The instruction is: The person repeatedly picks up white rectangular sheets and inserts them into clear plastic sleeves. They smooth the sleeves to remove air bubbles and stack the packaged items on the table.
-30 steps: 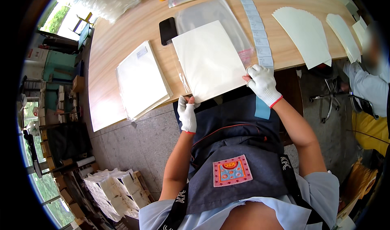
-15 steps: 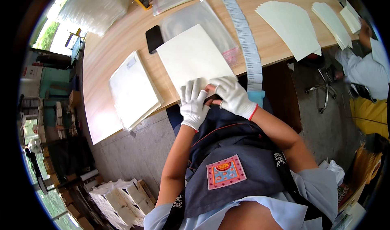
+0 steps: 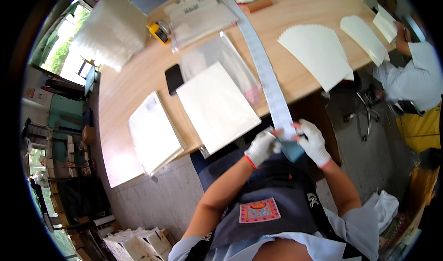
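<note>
A long strip of pale blue labels (image 3: 262, 72) runs down the table and hangs over its front edge toward my lap. At its lower end, my left hand (image 3: 262, 146) pinches the strip's left side. My right hand (image 3: 313, 142) grips the right side with thumb and fingers. Both hands wear white knit gloves that leave some fingertips bare. Left of the strip lies a white packet in clear wrap (image 3: 218, 108), its near corner sticking out past the table edge. Farther left is a stack of wrapped white packets (image 3: 156, 128), the top one bearing a small label.
A black phone (image 3: 174, 79) and clear plastic bags (image 3: 203, 58) lie behind the packet. Fanned white sheets (image 3: 317, 53) spread at right. A yellow bottle (image 3: 158, 32) stands near a bulky plastic bundle (image 3: 110, 28). Another person (image 3: 410, 72) sits at far right.
Both hands have left the white packet and moved right to the label strip, taking hold of its lower end. The strip's lower part has twisted slightly. My view has shifted.
</note>
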A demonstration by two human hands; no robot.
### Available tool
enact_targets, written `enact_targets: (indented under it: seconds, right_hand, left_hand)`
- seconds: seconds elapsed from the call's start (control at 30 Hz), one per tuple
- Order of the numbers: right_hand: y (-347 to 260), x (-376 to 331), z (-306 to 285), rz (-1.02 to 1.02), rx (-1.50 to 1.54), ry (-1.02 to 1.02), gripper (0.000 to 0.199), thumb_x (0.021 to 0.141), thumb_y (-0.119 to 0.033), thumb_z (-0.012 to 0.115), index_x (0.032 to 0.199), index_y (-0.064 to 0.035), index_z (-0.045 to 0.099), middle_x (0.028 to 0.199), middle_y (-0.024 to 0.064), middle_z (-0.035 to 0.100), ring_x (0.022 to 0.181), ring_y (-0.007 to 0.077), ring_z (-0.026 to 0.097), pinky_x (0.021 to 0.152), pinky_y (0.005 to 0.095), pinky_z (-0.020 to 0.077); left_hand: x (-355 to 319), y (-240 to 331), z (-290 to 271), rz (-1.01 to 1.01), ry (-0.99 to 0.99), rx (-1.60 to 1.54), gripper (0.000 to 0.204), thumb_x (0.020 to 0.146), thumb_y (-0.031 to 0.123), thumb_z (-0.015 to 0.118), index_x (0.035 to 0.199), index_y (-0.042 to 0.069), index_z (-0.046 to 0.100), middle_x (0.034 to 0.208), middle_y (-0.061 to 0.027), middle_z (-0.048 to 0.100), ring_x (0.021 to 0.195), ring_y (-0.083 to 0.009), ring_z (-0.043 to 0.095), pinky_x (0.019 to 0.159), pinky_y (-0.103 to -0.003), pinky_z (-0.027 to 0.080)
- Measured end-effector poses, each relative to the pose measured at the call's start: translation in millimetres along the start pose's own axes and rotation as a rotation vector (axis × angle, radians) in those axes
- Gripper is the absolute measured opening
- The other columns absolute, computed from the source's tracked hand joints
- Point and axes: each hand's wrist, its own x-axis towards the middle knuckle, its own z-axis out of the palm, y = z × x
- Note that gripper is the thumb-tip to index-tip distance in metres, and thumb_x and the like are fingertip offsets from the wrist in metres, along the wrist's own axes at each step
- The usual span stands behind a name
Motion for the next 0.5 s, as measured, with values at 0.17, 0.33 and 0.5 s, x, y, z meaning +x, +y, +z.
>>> enact_targets:
  seconds: [0.17, 0.33, 0.5]
  right_hand:
    - [-22, 0, -43, -0.315, -0.392, 0.11, 0.02, 0.053, -0.014, 0.074, 0.064, -0.0093, 0.059, 0.08, 0.003, 0.054, 0.08, 0.0274, 0.053, 0.082, 0.0413, 0.0434]
    - [-46, 15, -51, -0.492, -0.265, 0.106, 0.025, 0.05, -0.014, 0.075, 0.064, -0.0068, 0.055, 0.093, 0.0062, 0.059, 0.088, 0.0273, 0.056, 0.079, 0.0432, 0.0456]
    - [-45, 35, -33, -0.103, 0.222, 0.091, 0.017, 0.063, -0.002, 0.07, 0.075, -0.004, 0.058, 0.091, 0.007, 0.059, 0.084, 0.0246, 0.057, 0.074, 0.0335, 0.0472]
  left_hand:
    - [1, 4, 37, 0.041, -0.136, 0.072, 0.021, 0.087, 0.014, 0.051, 0.105, 0.004, 0.049, 0.071, -0.0051, 0.055, 0.052, -0.0124, 0.054, 0.046, -0.026, 0.046]
    - [17, -8, 19, 0.004, -0.03, -0.044, 0.02, 0.089, 0.013, 0.046, 0.107, 0.005, 0.049, 0.078, -0.0055, 0.056, 0.057, -0.0127, 0.055, 0.047, -0.028, 0.048]
    - [-9, -1, -16, 0.09, 0.107, 0.115, 0.017, 0.089, 0.018, 0.046, 0.102, 0.008, 0.051, 0.08, -0.0043, 0.057, 0.059, -0.014, 0.055, 0.054, -0.027, 0.048]
